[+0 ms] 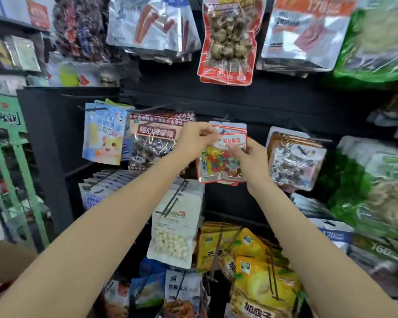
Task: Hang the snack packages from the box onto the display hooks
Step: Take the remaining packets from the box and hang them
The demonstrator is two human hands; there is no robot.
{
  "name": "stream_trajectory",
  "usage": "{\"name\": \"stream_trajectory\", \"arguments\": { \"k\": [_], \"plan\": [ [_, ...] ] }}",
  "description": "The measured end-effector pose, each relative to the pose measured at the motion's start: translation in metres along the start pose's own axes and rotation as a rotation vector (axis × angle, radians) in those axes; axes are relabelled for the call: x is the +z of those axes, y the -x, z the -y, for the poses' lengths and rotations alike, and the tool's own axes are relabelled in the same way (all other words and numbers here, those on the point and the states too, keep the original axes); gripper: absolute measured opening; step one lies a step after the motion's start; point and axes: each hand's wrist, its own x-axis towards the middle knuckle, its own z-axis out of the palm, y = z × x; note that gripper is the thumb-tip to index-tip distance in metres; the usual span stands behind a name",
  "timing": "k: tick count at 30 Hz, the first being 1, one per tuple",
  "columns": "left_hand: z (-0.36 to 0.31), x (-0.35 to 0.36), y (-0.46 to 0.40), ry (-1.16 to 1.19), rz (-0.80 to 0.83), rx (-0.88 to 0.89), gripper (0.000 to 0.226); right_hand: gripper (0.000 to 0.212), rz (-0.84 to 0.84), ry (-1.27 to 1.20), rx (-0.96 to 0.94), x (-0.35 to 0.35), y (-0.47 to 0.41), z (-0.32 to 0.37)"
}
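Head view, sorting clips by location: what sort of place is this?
Most likely a small shop's snack aisle: a black hook rack hung with packets, and both hands, left and right, holding a candy bag.

Crowded hook wall, bare strip mid-frame
Bare black back panel point(262, 97) spans centre; clear colourful gummy packet point(218, 164) hangs hemmed between dark-candy bag point(152, 143) and brown-edged pouch point(294, 159)

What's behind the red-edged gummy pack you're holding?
More packs of the same kind hang behind the gummy pack. Both hands cover its header, so the hook hole is hidden.
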Motion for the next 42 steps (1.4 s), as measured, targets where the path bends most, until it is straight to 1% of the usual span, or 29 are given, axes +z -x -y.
{"name": "stream_trajectory", "arguments": {
  "k": [4,6,7,9,10,11,14,17,19,21,24,26,27,29,31,33,36,39,40,42],
  "plan": [
    [0.003,0.003,-0.002,0.017,-0.083,0.024,0.002,0.003,0.020,-0.044,0.005,-0.003,-0.008,-0.001],
    [0.003,-0.001,-0.001,0.039,-0.111,0.063,0.002,0.007,0.039,-0.051,-0.021,-0.003,-0.011,-0.001],
    [0.002,-0.003,-0.002,0.054,-0.105,0.072,0.003,0.014,0.034,-0.059,-0.035,-0.002,-0.012,-0.001],
    [-0.002,-0.004,-0.004,0.053,-0.070,0.063,0.003,0.041,0.003,-0.091,-0.044,0.001,-0.013,-0.002],
    [-0.004,-0.003,-0.004,0.031,-0.054,0.054,0.004,0.051,-0.015,-0.109,-0.033,0.002,-0.015,-0.003],
    [-0.006,-0.001,-0.006,0.011,-0.043,0.043,0.006,0.054,-0.033,-0.115,-0.018,0.002,-0.016,-0.003],
    [-0.006,0.001,-0.012,0.021,-0.024,-0.005,0.011,0.041,-0.048,-0.097,0.013,0.003,-0.023,-0.005],
    [0.001,0.000,-0.016,0.119,0.022,-0.112,0.018,0.033,-0.048,-0.090,0.022,0.003,-0.030,-0.006],
    [0.006,0.000,-0.019,0.143,0.052,-0.156,0.021,0.020,-0.059,-0.098,0.028,0.005,-0.034,-0.008],
    [0.010,0.003,-0.023,0.116,0.054,-0.159,0.018,0.008,-0.099,-0.007,-0.051,0.006,-0.036,-0.010],
    [0.011,0.010,-0.033,0.062,0.003,-0.133,0.011,0.022,-0.148,0.200,-0.241,0.007,-0.041,-0.013],
    [0.012,0.015,-0.040,-0.026,-0.019,-0.088,0.012,0.022,-0.133,0.418,-0.333,0.008,-0.046,-0.016],
    [0.014,0.017,-0.044,-0.093,-0.028,-0.060,0.013,0.020,-0.116,0.531,-0.363,0.008,-0.048,-0.018],
    [0.018,0.021,-0.049,-0.229,-0.050,-0.017,0.014,0.023,-0.087,0.715,-0.381,0.008,-0.052,-0.023],
    [0.021,0.026,-0.051,-0.354,-0.083,0.001,0.016,0.027,-0.100,0.848,-0.396,0.009,-0.051,-0.026],
    [0.023,0.031,-0.048,-0.442,-0.119,0.020,0.025,0.026,-0.136,0.959,-0.447,0.010,-0.047,-0.028],
    [0.025,0.032,-0.040,-0.517,-0.112,0.121,0.037,0.030,-0.159,1.028,-0.490,0.013,-0.038,-0.033],
    [0.030,0.026,-0.032,-0.511,-0.093,0.129,0.041,0.027,-0.150,1.063,-0.473,0.014,-0.024,-0.035],
    [0.032,0.020,-0.029,-0.493,-0.088,0.121,0.042,0.028,-0.130,1.063,-0.467,0.017,-0.018,-0.033],
    [0.036,0.012,-0.022,-0.475,-0.067,0.117,0.044,0.029,-0.020,1.005,-0.436,0.019,-0.010,-0.031]
  ]
}}
